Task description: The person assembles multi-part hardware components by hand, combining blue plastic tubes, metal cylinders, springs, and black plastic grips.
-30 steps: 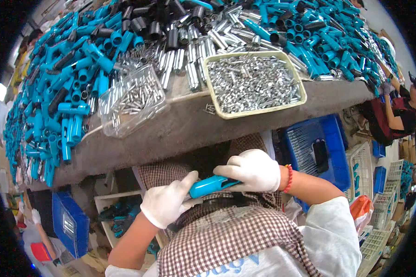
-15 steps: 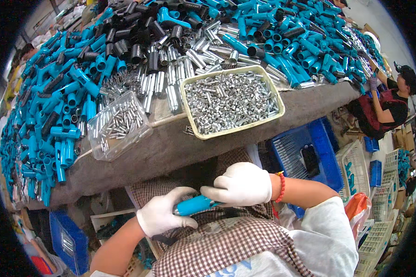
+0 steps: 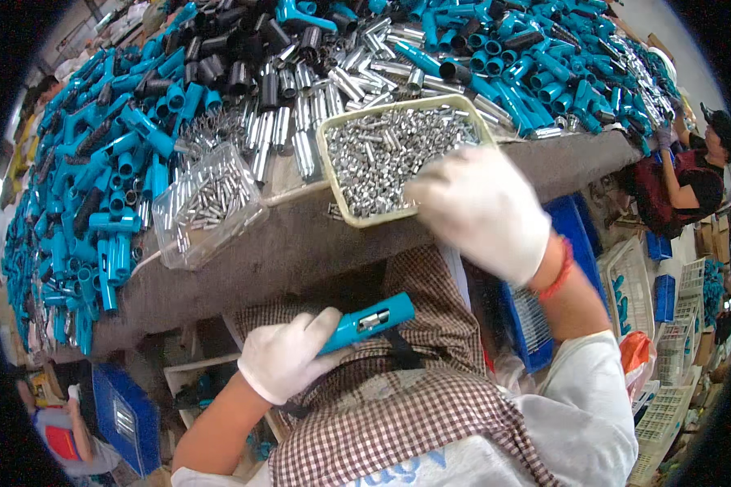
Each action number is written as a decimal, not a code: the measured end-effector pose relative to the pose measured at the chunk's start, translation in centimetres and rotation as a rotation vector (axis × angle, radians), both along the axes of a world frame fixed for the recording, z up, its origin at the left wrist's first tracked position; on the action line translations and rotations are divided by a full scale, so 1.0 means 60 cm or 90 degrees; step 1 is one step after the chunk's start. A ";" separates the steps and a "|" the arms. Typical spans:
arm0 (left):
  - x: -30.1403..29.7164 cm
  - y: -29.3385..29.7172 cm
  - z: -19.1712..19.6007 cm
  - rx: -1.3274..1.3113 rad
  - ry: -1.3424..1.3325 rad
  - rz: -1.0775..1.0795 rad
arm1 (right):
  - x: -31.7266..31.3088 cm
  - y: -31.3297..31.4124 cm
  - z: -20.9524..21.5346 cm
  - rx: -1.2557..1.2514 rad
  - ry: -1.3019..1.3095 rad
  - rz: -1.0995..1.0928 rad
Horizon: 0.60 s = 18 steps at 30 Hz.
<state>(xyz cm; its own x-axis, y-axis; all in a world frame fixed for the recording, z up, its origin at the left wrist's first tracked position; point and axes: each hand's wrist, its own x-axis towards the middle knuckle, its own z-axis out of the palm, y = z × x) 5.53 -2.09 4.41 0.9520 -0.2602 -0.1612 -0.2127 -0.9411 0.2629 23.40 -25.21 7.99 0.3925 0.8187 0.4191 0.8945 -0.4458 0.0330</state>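
My left hand, in a white glove, is closed around a teal tubular housing held above my lap. A slot in the housing's side shows a shiny metal part within. My right hand, also gloved in white, is at the near right side of a cream tray full of small silver metal pieces. Motion smears its fingers, so whether they grip a piece does not show. Left of that tray, a clear plastic box holds slim metal pins.
Teal housings, black sleeves and silver tubes lie heaped across the cloth-covered table. Blue crates flank me on both sides. A co-worker sits at the right end of the table.
My right hand has left the housing and moved up and right to the cream tray. My left hand still holds the housing, whose slotted side and right end now show.
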 end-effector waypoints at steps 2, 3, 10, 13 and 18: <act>0.001 0.002 -0.002 -0.033 -0.036 0.001 | 0.031 -0.017 0.011 -0.026 -0.014 0.041; 0.000 0.001 -0.002 -0.032 -0.030 0.005 | 0.042 -0.018 0.015 -0.037 0.015 0.079; -0.010 0.002 -0.005 -0.037 -0.057 0.023 | 0.066 -0.009 0.026 -0.131 0.182 0.113; -0.012 0.001 -0.003 -0.031 -0.047 0.018 | 0.074 -0.011 0.017 -0.101 0.182 0.128; -0.014 -0.001 -0.003 -0.020 -0.029 0.026 | 0.055 0.011 0.016 -0.149 0.084 0.055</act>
<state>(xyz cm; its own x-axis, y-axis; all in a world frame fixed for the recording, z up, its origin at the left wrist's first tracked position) 4.69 -2.17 4.24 0.9681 -0.2250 -0.1105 -0.1863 -0.9407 0.2837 26.69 -24.56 8.98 0.3559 0.9199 0.1645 0.9322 -0.3618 0.0067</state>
